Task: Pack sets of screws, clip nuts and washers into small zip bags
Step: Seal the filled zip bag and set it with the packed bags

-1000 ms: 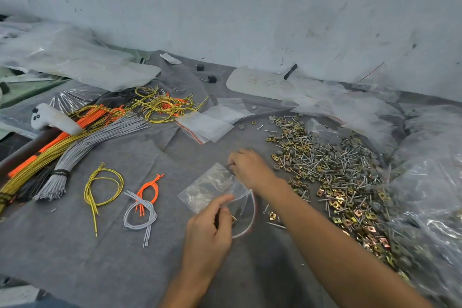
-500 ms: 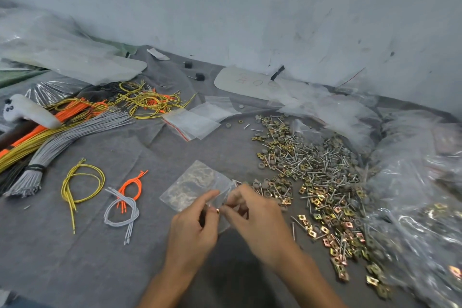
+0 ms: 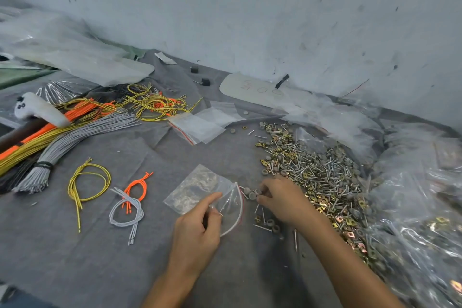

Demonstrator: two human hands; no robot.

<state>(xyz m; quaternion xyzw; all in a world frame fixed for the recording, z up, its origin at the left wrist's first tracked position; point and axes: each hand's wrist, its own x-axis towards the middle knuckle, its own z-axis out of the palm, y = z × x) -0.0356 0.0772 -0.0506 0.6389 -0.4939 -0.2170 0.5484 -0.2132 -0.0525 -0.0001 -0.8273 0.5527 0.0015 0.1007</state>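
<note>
The clear zip bag (image 3: 200, 189) lies on the grey-covered bench (image 3: 75, 262), just near of the middle, with the left hand (image 3: 197, 230) at its near-right corner. The fingers (image 3: 212, 199) of that hand pinch the bag's upper lip between thumb and forefinger and lift it, so the red-lined mouth (image 3: 241, 205) gapes in a curve. The bag's long axis runs from its closed far-left end to the mouth at the near right, and the mouth faces right. The left forearm comes in from the near edge, wrist straight, back of the hand up. Just right of the mouth lie a few grey washers (image 3: 252, 194), and the right hand (image 3: 282, 200) is on them, its fingers (image 3: 266, 186) curled, thumb and fingertips pinching at the washers. The right forearm slants in from the near right, above the near edge of the hardware pile (image 3: 315, 172) of mixed screws, clip nuts and more of the same discs, which spreads to the right.
</note>
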